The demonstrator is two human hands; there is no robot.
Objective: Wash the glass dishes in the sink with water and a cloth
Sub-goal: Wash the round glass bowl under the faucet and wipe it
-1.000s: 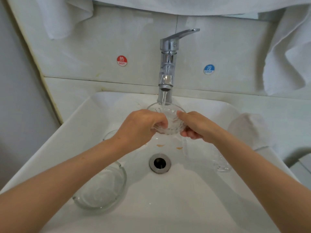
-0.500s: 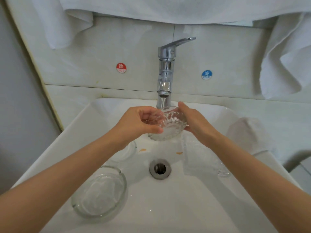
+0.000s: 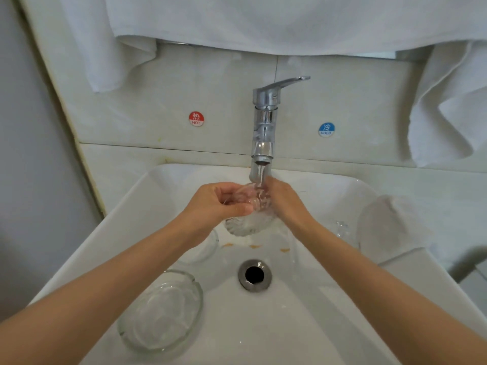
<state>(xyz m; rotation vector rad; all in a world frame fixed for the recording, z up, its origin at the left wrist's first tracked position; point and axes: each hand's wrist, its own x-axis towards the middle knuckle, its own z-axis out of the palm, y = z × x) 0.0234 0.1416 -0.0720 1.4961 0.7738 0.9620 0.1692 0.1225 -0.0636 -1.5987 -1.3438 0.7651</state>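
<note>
A small ribbed glass dish (image 3: 249, 222) is tilted on edge under the water running from the chrome tap (image 3: 263, 127). My left hand (image 3: 221, 201) grips its left rim with curled fingers and thumb. My right hand (image 3: 283, 204) holds the dish's right side, fingers behind the glass. A round glass bowl (image 3: 160, 312) sits in the white sink (image 3: 303, 325) at the front left. Another clear dish (image 3: 203, 248) lies partly hidden under my left forearm. A white cloth (image 3: 390, 227) rests on the sink's right rim.
The drain (image 3: 254, 275) is in the middle of the basin, with small orange specks behind it. A clear glass piece (image 3: 341, 229) lies by the right wall of the basin. White towels (image 3: 448, 106) hang above and at the right. Hot and cold stickers flank the tap.
The glass dish has been turned from nearly flat to tilted on edge under the stream. Both hands stayed on it beneath the tap. The view has shifted downward slightly.
</note>
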